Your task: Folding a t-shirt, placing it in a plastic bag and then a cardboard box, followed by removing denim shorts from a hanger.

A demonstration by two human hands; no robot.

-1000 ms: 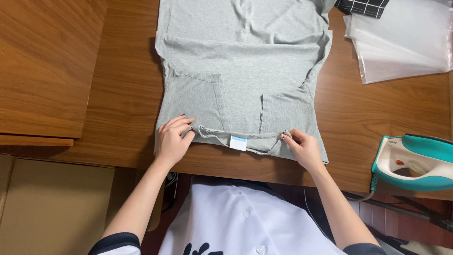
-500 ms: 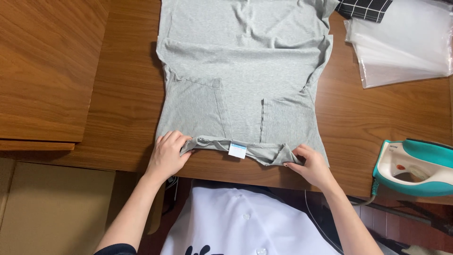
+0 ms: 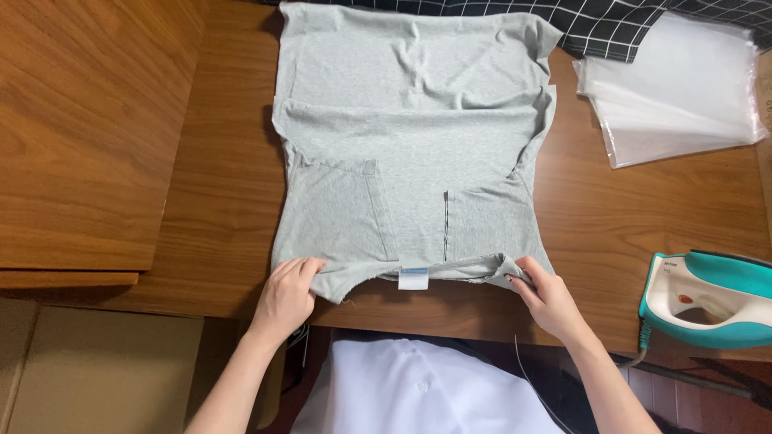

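Head view, left hand (image 3: 285, 299) pinching near-left collar edge of grey T-shirt (image 3: 414, 161), right hand (image 3: 547, 299) gripping near-right collar edge, shirt flat on wooden table (image 3: 209, 209) with sleeves folded in, teal iron (image 3: 708, 299) right, clear bags (image 3: 675, 88) far right, checked cloth (image 3: 643, 24) far.

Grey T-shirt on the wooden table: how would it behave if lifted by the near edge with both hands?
Probably floppy: the grey T-shirt already bunches where the left hand and right hand pinch its near edge. Likely light, since thin knit wrinkles lie across it. Its folded-in sleeves may fall open; nothing pins them. It could slide easily on the smooth wooden table.
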